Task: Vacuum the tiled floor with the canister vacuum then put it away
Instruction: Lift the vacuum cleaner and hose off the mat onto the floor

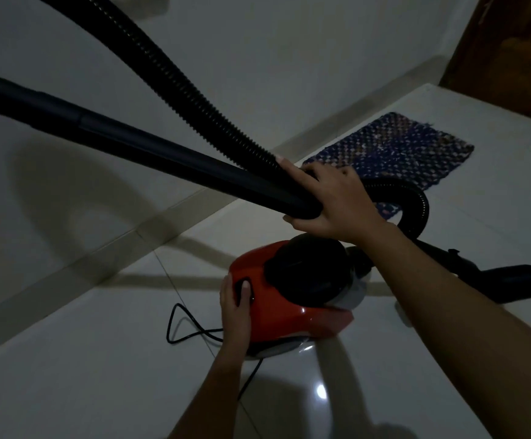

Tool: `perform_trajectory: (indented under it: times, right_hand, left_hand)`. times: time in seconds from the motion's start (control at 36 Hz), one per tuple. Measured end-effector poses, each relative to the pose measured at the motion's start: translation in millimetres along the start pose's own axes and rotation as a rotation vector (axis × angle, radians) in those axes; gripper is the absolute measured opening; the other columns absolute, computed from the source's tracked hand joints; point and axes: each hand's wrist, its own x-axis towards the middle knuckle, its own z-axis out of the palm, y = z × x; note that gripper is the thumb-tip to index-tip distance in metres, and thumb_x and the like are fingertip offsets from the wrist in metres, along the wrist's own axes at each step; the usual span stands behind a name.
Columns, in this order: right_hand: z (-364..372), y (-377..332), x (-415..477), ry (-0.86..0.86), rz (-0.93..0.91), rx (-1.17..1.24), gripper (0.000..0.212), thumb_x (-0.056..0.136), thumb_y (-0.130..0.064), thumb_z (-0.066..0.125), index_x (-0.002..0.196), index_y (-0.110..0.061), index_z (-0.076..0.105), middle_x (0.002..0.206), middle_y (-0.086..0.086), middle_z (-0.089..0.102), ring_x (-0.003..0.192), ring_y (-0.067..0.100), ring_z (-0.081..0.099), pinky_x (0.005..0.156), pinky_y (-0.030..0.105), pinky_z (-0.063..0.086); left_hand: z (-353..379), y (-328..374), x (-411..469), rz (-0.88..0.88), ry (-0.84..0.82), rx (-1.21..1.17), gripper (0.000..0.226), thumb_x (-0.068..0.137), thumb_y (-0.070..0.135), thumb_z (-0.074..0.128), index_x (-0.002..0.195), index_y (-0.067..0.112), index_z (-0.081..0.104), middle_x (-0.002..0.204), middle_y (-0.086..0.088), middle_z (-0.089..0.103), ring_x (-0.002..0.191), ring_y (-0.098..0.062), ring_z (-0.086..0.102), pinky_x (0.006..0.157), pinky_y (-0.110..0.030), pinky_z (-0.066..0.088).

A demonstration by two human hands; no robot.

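Hands are gathering the vacuum; whether cleaning is starting or ending, I cannot tell.

The right hand (333, 201) is wrapping shut around the black ribbed hose (175, 77) and smooth dark wand tube (137, 144) together, arm reaching forward, while the left hand (236, 307) is pressing, fingers flat, on the red plastic canister body (284, 318) sitting on the glossy white tiled floor (83, 359), its black cord (181, 327) trailing loose.

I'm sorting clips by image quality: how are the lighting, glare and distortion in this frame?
Head view: dim and underexposed overall; a small bright glare spot on the glossy floor near the bottom; soft shadows of the tube and hose fall on the wall; wide-angle lens bends the baseboard line; the red canister is slightly soft, while the mat stays legible.
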Motion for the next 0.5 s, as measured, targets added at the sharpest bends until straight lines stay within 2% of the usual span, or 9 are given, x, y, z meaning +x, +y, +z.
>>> perform_trajectory:
  times: [0.14, 0.25, 0.36, 0.5]
  right_hand:
    - [4.0, 1.6, -0.3, 0.009, 0.015, 0.013, 0.085, 0.075, -0.061, 0.050, 0.150, -0.029, 0.026, 0.103, 0.005, 0.060, 0.090, 0.025, 0.059, 0.076, 0.039, 0.042]
    - [5.1, 1.8, 0.2, 0.001, 0.028, 0.018, 0.085, 0.075, -0.061, 0.050, 0.150, -0.029, 0.026, 0.103, 0.004, 0.059, 0.090, 0.024, 0.058, 0.078, 0.040, 0.042]
    - [4.2, -0.4, -0.3, 0.002, 0.025, 0.029, 0.085, 0.075, -0.062, 0.049, 0.150, -0.029, 0.026, 0.104, 0.005, 0.060, 0.091, 0.024, 0.059, 0.078, 0.040, 0.042]
    - [-3.9, -3.1, -4.2, 0.006, 0.017, 0.045, 0.087, 0.075, -0.062, 0.051, 0.150, -0.028, 0.024, 0.105, 0.005, 0.060, 0.092, 0.023, 0.058, 0.078, 0.039, 0.039]
  left_hand:
    - [-5.1, -11.8, 7.5, -0.034, -0.069, -0.064, 0.062, 0.080, 0.066, 0.050, 0.137, 0.044, 0.035, 0.139, 0.000, 0.046, 0.124, -0.025, 0.051, 0.098, -0.055, 0.047]
    - [-3.9, -6.4, 5.4, -0.044, -0.050, -0.048, 0.060, 0.083, 0.060, 0.051, 0.137, 0.039, 0.038, 0.139, -0.002, 0.046, 0.123, -0.025, 0.051, 0.098, -0.054, 0.047]
    - [-1.2, 1.0, 3.3, -0.061, 0.032, -0.034, 0.052, 0.092, 0.041, 0.051, 0.141, 0.030, 0.037, 0.142, -0.004, 0.042, 0.126, -0.025, 0.046, 0.102, -0.051, 0.044]
    - [-3.1, 8.5, 1.5, -0.094, 0.044, -0.052, 0.051, 0.091, 0.035, 0.055, 0.140, 0.026, 0.039, 0.139, -0.007, 0.046, 0.124, -0.028, 0.047, 0.102, -0.048, 0.043]
